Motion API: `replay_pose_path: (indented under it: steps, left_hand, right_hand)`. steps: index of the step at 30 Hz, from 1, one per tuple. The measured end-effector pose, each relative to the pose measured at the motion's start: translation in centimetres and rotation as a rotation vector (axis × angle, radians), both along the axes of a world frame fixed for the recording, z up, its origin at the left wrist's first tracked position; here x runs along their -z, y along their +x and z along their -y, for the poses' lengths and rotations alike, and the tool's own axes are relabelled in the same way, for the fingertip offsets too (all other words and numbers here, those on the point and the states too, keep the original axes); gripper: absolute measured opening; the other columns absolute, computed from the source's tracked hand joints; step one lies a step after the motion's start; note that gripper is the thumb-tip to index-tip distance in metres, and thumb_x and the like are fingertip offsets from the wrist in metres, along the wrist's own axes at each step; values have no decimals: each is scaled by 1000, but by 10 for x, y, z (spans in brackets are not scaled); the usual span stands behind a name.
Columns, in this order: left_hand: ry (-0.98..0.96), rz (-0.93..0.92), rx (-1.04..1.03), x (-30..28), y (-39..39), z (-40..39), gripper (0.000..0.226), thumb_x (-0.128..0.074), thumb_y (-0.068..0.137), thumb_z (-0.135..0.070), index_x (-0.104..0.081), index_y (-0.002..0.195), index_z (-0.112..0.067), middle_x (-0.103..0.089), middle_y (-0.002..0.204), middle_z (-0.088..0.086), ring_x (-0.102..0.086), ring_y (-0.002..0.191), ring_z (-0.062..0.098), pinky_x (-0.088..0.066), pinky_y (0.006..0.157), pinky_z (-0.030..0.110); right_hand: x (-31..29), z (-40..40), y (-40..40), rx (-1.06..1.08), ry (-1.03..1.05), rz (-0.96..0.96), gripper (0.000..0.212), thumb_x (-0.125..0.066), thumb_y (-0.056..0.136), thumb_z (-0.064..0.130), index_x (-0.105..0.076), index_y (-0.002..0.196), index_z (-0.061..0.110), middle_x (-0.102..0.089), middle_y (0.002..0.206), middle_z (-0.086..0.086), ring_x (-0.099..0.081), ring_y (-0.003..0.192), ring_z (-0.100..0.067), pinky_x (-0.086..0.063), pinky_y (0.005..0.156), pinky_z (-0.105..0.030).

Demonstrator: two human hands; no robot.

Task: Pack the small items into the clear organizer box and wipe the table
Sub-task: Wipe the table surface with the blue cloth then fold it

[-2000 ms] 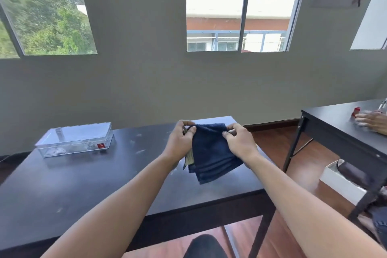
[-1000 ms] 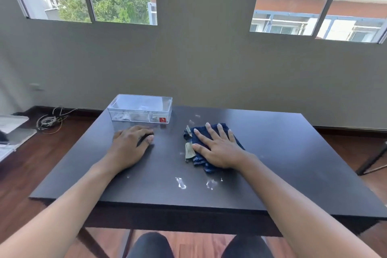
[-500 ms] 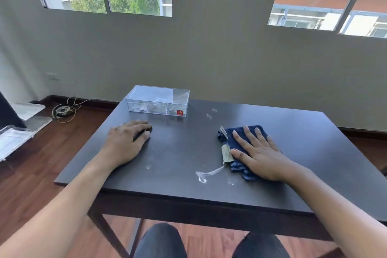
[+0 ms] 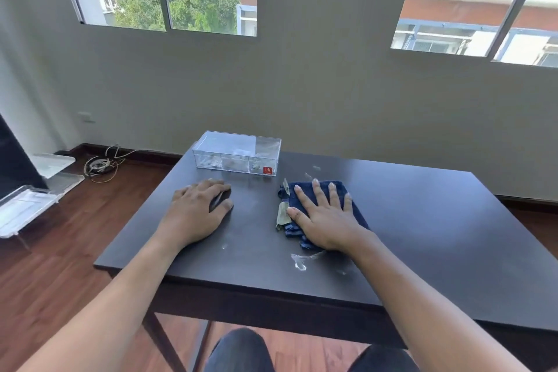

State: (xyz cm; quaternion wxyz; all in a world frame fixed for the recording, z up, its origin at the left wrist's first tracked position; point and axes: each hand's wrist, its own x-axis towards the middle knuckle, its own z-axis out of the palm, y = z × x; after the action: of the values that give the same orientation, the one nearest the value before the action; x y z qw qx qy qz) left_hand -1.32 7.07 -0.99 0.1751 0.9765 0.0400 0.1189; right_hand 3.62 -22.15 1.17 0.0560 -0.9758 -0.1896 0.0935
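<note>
The clear organizer box (image 4: pixel 237 153) stands closed at the far left of the dark table (image 4: pixel 437 229), with small items dimly visible inside. A folded dark blue cloth (image 4: pixel 305 190) lies flat near the table's middle. My right hand (image 4: pixel 324 214) presses on it, palm down and fingers spread. My left hand (image 4: pixel 196 213) rests flat on the bare tabletop to the left, just in front of the box, holding nothing. White smears (image 4: pixel 300 261) mark the table near its front edge, below the cloth.
A grey wall with windows rises behind the table. On the wooden floor at left lie a coil of cables (image 4: pixel 101 164) and clear plastic trays (image 4: pixel 36 190). My knees (image 4: pixel 238 350) show under the table's front edge.
Two seconds ago both hands held the cloth up in the air. It now lies on the table under my right hand, which slid it to the right and slightly away. My left hand stays planted.
</note>
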Motion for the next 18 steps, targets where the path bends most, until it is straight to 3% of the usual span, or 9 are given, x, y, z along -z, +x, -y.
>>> replay_pose_path:
  steps: [3, 7, 11, 18]
  left_hand:
    - [-8, -2, 10, 0, -4, -4, 44, -48, 99, -55, -55, 140, -41, -46, 153, -19, -40, 144, 12, -21, 118, 40]
    - [-74, 22, 3, 3, -6, -13, 51, -41, 89, -62, -63, 130, -41, -55, 146, -20, -48, 139, 12, -31, 117, 43]
    - [-110, 57, -9, 1, -12, -22, 39, -50, 94, -51, -68, 125, -35, -60, 142, -15, -54, 133, 13, -38, 114, 40]
    - [-119, 140, -95, 6, -23, -60, 27, -58, 98, -37, -72, 121, -34, -64, 138, -14, -56, 131, 11, -37, 112, 29]
  right_hand:
    - [1, 1, 0, -21, 14, -3, 71, -8, 98, 72, 7, 160, 41, 21, 169, 1, 23, 154, -30, 15, 121, -58]
    - [4, 12, -1, -33, 12, 11, 72, -9, 99, 71, 6, 161, 37, 20, 169, 1, 23, 154, -25, 13, 123, -53]
    - [6, 11, -1, -38, -3, 36, 70, -9, 100, 68, 6, 161, 37, 19, 169, 1, 22, 154, -27, 13, 123, -53]
    - [6, -6, -3, -43, -31, 38, 69, -5, 99, 68, 10, 160, 39, 21, 169, -4, 23, 153, -34, 14, 121, -58]
